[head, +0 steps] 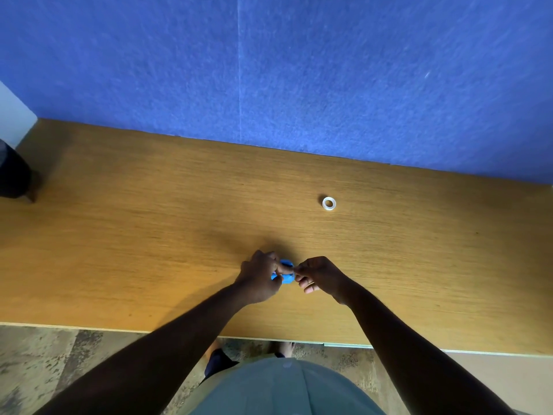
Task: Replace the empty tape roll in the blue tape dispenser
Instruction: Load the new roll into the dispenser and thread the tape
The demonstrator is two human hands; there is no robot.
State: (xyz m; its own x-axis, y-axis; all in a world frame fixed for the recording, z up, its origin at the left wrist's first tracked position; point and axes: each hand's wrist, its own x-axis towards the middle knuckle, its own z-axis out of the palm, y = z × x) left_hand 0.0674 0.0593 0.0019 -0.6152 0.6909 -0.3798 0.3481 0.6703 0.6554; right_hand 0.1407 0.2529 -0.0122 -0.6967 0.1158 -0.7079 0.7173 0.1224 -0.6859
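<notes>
1. Near the front edge of the wooden desk (149, 235), at its middle, the blue tape dispenser (286, 275) sits between the two hands, mostly covered by them.
2. The left hand (260, 277) wraps around the dispenser's left side, fingers curled over its top, so it grips the blue body.
3. The right hand (318, 275) meets it from the right; thumb and forefinger are pressed together at the dispenser's right edge, pinching something there. Whether that is a part of the dispenser, a strip of tape or a core is too small to tell. Its other fingers are curled under, off the dispenser.
4. A small clear tape roll (329, 203) lies flat on the desk, well apart from both hands, farther back and to the right, near the blue felt wall panel (299, 70).
5. Only slivers of blue plastic show between the fingers; the dispenser's shape, its cutter and whether a roll sits inside it cannot be made out.
6. A dark object (13, 172) at the desk's far left is cut off by the frame edge and cannot be identified.
7. Below the desk edge, the person's light green garment (284, 387) fills the bottom of the view.
</notes>
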